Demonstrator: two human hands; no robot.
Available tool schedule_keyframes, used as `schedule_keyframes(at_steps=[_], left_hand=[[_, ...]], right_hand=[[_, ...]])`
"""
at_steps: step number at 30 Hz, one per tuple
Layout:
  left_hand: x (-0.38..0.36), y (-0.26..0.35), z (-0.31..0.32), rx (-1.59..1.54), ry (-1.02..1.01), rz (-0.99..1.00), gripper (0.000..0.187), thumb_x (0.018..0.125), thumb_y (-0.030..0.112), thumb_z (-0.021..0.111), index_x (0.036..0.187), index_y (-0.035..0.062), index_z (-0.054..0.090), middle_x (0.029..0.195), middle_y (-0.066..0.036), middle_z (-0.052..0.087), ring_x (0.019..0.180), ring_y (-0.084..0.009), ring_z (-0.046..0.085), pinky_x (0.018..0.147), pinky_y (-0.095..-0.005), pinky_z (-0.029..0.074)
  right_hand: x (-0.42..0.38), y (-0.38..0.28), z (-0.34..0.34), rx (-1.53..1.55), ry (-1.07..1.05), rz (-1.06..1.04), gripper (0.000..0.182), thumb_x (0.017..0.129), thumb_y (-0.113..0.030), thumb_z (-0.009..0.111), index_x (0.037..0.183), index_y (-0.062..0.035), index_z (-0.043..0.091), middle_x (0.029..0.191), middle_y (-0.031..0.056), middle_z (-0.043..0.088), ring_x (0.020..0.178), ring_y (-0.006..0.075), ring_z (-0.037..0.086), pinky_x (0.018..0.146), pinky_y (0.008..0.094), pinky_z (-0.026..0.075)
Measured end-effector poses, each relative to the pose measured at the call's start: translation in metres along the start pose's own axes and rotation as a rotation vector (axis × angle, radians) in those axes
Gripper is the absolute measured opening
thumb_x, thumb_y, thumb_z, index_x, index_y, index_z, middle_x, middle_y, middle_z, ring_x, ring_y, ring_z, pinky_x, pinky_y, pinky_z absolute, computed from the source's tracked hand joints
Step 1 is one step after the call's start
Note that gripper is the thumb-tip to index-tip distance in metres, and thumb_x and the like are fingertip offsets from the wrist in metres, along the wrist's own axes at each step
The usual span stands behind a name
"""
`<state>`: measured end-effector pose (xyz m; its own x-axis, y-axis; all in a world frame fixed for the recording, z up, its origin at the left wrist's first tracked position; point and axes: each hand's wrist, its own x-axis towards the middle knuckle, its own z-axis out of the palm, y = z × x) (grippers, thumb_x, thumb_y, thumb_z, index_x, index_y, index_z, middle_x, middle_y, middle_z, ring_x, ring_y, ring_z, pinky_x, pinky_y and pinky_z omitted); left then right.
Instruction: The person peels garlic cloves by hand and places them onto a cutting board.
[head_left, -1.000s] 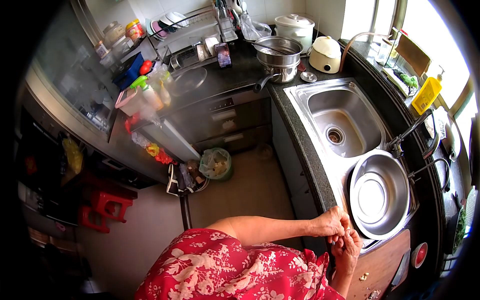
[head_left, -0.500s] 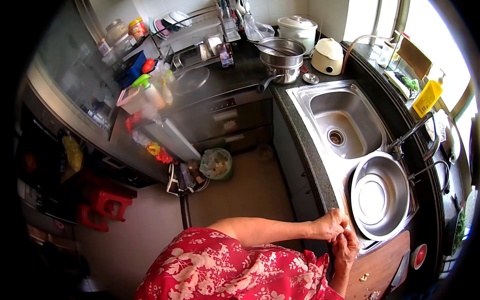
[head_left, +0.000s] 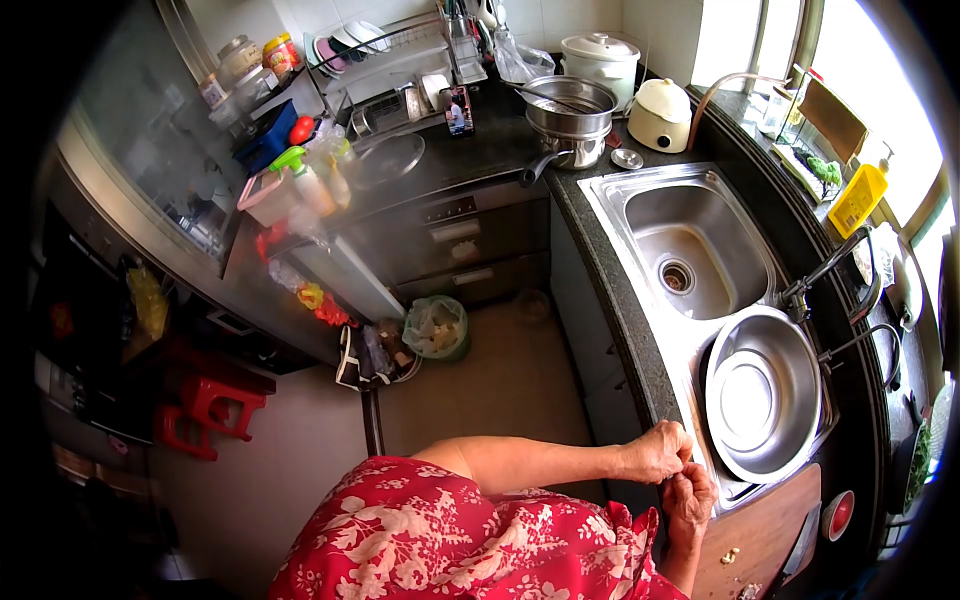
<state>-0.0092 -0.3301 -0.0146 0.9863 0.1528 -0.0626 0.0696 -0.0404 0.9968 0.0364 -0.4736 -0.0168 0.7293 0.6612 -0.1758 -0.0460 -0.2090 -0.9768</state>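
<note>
One dark stone counter (head_left: 640, 345), running along the wall and turning beneath the window. One steel sink (head_left: 650, 290), set into it, its far compartment showing a drain. One pair of red stools (head_left: 222, 408), on the floor at the left. One wooden cutting board (head_left: 770, 515), beside the near end of the sink, cut off by the lower edge of the view. One wide steel basin (head_left: 790, 400), round and upright, over the near compartment. One white lidded pot (head_left: 600, 70), at the back corner. One steel pot (head_left: 570, 125) with a long dark handle, a strainer-like vessel seated on top. One cream cooker (head_left: 661, 118), lidded, near the steel pot. One green bin (head_left: 450, 335), lined with a bag, on the floor below the drawers. One left hand (head_left: 657, 452), palm downward, fingers curled in and tips pinched together at the near left side of the basin, apart from it. One right hand (head_left: 690, 495), fingers bent and closed, tips meeting those of the left just above the edge of the counter; anything between the fingertips is too small to tell. One knife (head_left: 801, 540), lying along the right side of the cutting board. One small bowl (head_left: 839, 514), red inside, just right of the board. Several pale pieces (head_left: 731, 555), in a small cluster on the board, near the right forearm, with more scraps at the lower edge of the view.
</note>
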Motion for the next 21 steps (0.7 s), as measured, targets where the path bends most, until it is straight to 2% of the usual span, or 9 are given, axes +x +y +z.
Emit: schedule_keyframes(at_steps=[2,4,8,10,12,14,15,19,21], left_hand=[[0.000,-0.002,0.002,0.042,0.024,0.062,0.006,0.064,0.000,0.051,0.062,-0.0043,0.055,0.052,-0.012,0.055,0.044,-0.0153,0.055,0.041,-0.0284,0.043],[0.003,-0.013,0.007,0.180,0.122,0.256,0.006,0.063,-0.001,0.051,0.061,-0.0042,0.055,0.053,-0.014,0.055,0.044,-0.0159,0.055,0.042,-0.0289,0.044],[0.003,-0.012,0.007,0.180,0.129,0.309,0.006,0.066,-0.001,0.052,0.062,-0.0039,0.055,0.052,-0.012,0.055,0.042,-0.0153,0.055,0.038,-0.0280,0.043],[-0.002,0.012,-0.001,-0.109,-0.055,-0.193,0.007,0.071,0.000,0.055,0.065,-0.0038,0.056,0.053,-0.010,0.055,0.040,-0.0129,0.053,0.033,-0.0251,0.041],[0.001,0.005,-0.004,-0.253,-0.087,-0.230,0.006,0.072,0.000,0.057,0.067,-0.0039,0.056,0.053,-0.009,0.054,0.040,-0.0115,0.053,0.031,-0.0237,0.041],[0.002,0.002,-0.008,-0.485,-0.141,-0.297,0.007,0.073,0.000,0.061,0.071,-0.0043,0.055,0.054,-0.008,0.054,0.040,-0.0094,0.052,0.031,-0.0215,0.041],[0.002,0.003,-0.009,-0.485,-0.142,-0.298,0.007,0.073,0.000,0.061,0.071,-0.0043,0.055,0.054,-0.008,0.054,0.040,-0.0094,0.052,0.031,-0.0215,0.041],[0.002,0.002,-0.009,-0.649,-0.152,-0.399,0.006,0.073,0.000,0.061,0.072,-0.0035,0.056,0.055,-0.008,0.055,0.040,-0.0098,0.052,0.031,-0.0211,0.041],[0.003,0.000,-0.008,-0.716,-0.139,-0.438,0.006,0.073,0.000,0.061,0.073,-0.0033,0.056,0.056,-0.008,0.055,0.040,-0.0098,0.052,0.031,-0.0209,0.041]], right_hand=[[0.002,0.012,-0.001,-0.001,0.017,-0.017,0.013,0.082,-0.009,0.047,0.079,0.0008,0.055,0.054,-0.0007,0.050,0.043,0.0040,0.041,0.038,0.0183,0.030],[0.003,0.020,-0.001,-0.002,0.033,-0.034,0.014,0.082,-0.009,0.046,0.078,0.0008,0.055,0.053,-0.0009,0.049,0.042,0.0039,0.040,0.037,0.0184,0.029],[0.001,0.016,0.003,0.128,0.081,0.022,0.012,0.080,-0.007,0.047,0.073,0.0003,0.053,0.052,-0.0016,0.045,0.038,0.0037,0.033,0.035,0.0180,0.025],[0.000,0.008,0.003,0.225,0.086,0.064,0.011,0.080,-0.007,0.047,0.073,0.0000,0.052,0.051,-0.0020,0.043,0.036,0.0037,0.031,0.034,0.0180,0.025],[-0.002,0.002,0.001,0.499,0.040,0.173,0.011,0.079,-0.006,0.046,0.075,0.0017,0.053,0.049,-0.0009,0.041,0.037,0.0042,0.031,0.033,0.0194,0.026],[-0.003,-0.001,0.000,0.554,0.019,0.172,0.010,0.079,-0.006,0.047,0.075,0.0016,0.053,0.048,-0.0013,0.040,0.037,0.0039,0.030,0.033,0.0191,0.025],[-0.003,-0.002,-0.001,0.609,-0.002,0.169,0.009,0.079,-0.006,0.048,0.076,0.0015,0.052,0.048,-0.0017,0.038,0.037,0.0035,0.029,0.032,0.0188,0.024],[-0.004,0.003,0.000,0.603,-0.003,0.118,0.009,0.083,-0.007,0.048,0.077,-0.0007,0.051,0.049,-0.0033,0.038,0.035,0.0026,0.028,0.032,0.0173,0.021],[-0.004,0.007,0.003,0.333,0.126,-0.050,0.008,0.083,-0.008,0.049,0.080,-0.0007,0.052,0.050,-0.0040,0.039,0.036,0.0016,0.028,0.033,0.0166,0.021]])
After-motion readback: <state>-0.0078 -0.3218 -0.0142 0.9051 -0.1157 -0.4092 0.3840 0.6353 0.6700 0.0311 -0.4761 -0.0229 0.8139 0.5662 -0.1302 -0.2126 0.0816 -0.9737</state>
